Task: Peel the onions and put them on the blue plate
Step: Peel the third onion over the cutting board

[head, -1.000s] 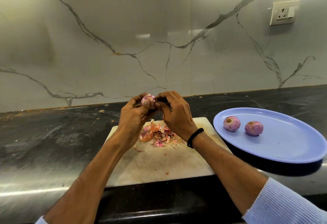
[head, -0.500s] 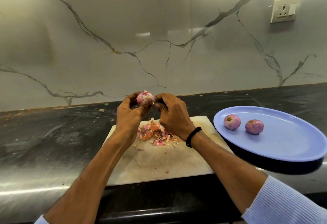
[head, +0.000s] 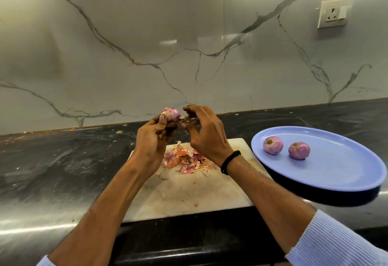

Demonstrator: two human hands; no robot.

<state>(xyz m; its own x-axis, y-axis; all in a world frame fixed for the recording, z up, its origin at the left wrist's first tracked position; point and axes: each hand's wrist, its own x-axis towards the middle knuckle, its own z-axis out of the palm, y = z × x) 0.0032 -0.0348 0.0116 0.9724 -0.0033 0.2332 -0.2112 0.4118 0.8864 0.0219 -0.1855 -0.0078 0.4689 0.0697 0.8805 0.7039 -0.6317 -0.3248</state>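
Black counter (head: 52,160): 1 plate (head: 336,160), 3 onions (head: 273,145).

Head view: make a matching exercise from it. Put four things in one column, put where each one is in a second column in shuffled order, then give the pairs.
Things
1. raised onion
2. pair of peeled onions
3. onion skins
4. black band

Places
A. heaped on the cutting board
B. lying on the blue plate
C. round the wrist of the right hand
D. held in the fingers of the left hand

Pairs: 1-D, 2-B, 3-A, 4-C
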